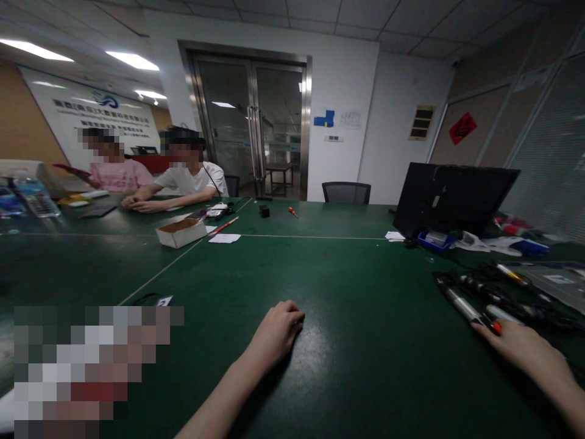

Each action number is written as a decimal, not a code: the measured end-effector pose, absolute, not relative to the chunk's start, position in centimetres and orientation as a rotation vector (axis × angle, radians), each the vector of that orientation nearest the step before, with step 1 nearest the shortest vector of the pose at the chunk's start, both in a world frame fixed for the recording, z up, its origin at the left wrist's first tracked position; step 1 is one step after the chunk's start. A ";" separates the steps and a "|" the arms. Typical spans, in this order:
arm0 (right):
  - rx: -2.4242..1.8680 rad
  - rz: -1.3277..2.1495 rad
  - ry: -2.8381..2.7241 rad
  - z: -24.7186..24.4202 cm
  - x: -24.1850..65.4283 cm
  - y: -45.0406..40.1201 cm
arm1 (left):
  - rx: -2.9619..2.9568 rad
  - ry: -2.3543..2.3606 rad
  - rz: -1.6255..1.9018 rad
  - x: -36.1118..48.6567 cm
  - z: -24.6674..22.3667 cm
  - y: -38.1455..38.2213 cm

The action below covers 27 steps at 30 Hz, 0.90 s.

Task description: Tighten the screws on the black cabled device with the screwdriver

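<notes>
My left hand [280, 329] rests on the green tabletop with its fingers curled in and together, and nothing shows in it. At the right side, my right hand [525, 346] is closed around an orange-and-black handle [496, 328], perhaps a screwdriver's; most of it is hidden by the hand. Just ahead of its thumb lies a silver-and-black pen-shaped tool [464, 305]. Beyond that, more black cylindrical tools with cables [489, 288] lie in a heap.
A black monitor [452, 198] stands at the back right, with a blue tray [436, 241] below it. A white box [181, 233], papers [224, 238] and a small orange screwdriver [293, 211] lie farther off. Two people sit at the far left. A pixelated area covers the lower left.
</notes>
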State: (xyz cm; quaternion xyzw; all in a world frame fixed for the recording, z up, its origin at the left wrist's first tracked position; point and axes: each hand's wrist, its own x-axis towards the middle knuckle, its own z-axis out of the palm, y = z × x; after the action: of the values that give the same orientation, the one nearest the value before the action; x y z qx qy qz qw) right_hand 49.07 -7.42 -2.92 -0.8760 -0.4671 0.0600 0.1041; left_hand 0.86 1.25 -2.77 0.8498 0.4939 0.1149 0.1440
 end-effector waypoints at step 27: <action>-1.478 -0.354 -2.581 -1.4 23.8 -0.3 | 2.418 1.536 0.369 2.2 -3.6 1.9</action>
State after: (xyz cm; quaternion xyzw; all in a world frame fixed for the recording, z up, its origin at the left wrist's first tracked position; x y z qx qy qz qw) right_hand 23.79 -0.35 -1.43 -0.4920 -0.8595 -0.1177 0.0731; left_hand 2.22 1.87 -3.58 0.8305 0.5275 0.1266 0.1266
